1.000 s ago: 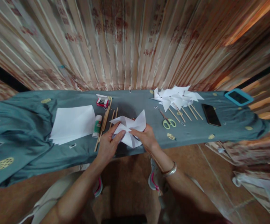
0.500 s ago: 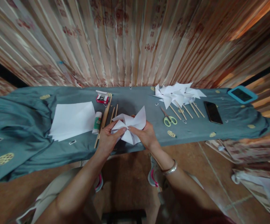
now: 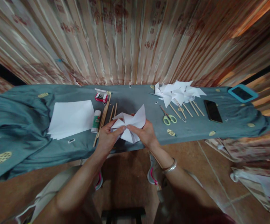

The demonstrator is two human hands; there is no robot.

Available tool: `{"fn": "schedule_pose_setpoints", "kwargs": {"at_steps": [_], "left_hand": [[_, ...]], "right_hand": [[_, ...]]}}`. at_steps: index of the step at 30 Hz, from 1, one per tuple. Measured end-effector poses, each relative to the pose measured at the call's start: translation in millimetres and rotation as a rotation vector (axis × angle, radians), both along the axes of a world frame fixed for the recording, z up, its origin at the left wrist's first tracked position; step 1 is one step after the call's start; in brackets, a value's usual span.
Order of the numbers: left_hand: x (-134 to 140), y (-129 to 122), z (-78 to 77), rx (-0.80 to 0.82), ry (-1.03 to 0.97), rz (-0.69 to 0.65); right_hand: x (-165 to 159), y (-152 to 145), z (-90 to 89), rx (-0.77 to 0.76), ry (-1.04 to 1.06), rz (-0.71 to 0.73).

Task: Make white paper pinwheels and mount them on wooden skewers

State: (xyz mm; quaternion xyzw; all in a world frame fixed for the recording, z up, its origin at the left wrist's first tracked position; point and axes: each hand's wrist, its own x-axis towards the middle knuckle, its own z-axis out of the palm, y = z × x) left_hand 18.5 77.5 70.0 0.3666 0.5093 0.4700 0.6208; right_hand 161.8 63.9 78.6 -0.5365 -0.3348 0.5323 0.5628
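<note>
A white paper pinwheel [image 3: 138, 119] is held between both my hands over the front edge of the table. My left hand [image 3: 108, 136] grips its left side, the thumb pressed close to the centre. On the other side my right hand [image 3: 146, 134] grips it, its thumb meeting the middle from the right. The fingers behind the paper are mostly hidden. Just left of my left hand lie several wooden sticks [image 3: 105, 116] and a green-and-white glue stick [image 3: 96, 121]. Green-handled scissors [image 3: 167, 117] rest to the right of my right hand.
On the cloth-covered table [image 3: 135, 93], a stack of white paper [image 3: 71, 118] lies left. Behind the sticks sits a small red box of pins [image 3: 101, 97]. Several pinwheels on sticks [image 3: 179, 93] lie at the back right, near a phone [image 3: 212, 111] and a blue-framed tablet [image 3: 243, 93].
Both hands keep their hold on the pinwheel, with the thumbs at its centre. The whole view has shifted slightly; nothing on the table has visibly moved.
</note>
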Motion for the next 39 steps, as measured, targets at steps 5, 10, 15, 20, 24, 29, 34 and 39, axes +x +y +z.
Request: {"fn": "schedule_pose_setpoints", "kwargs": {"at_steps": [5, 10, 15, 20, 24, 29, 34, 39], "left_hand": [[2, 0, 3.7, -0.014, -0.048, 0.005], [2, -2, 8.9, -0.051, -0.097, 0.019], [3, -4, 11.3, -0.070, -0.126, 0.002], [3, -3, 10.7, -0.082, -0.154, 0.008], [3, -4, 12.5, -0.085, -0.144, 0.001], [3, -6, 15.0, -0.087, -0.146, -0.033], [1, -5, 11.4, -0.039, -0.095, -0.033], [-5, -5, 6.1, 0.036, 0.028, -0.040]], "right_hand": [[1, 1, -2.3, -0.006, 0.072, 0.022], [1, 1, -3.5, -0.005, 0.071, 0.044], [3, 2, -6.6, 0.001, 0.007, 0.049], [4, 3, -9.4, 0.020, 0.003, 0.070], [3, 2, -6.4, 0.009, 0.017, 0.075], [2, 2, -5.0, 0.019, 0.029, 0.056], [3, 5, -6.5, -0.022, 0.036, 0.037], [4, 6, -5.9, -0.024, 0.027, 0.006]]}}
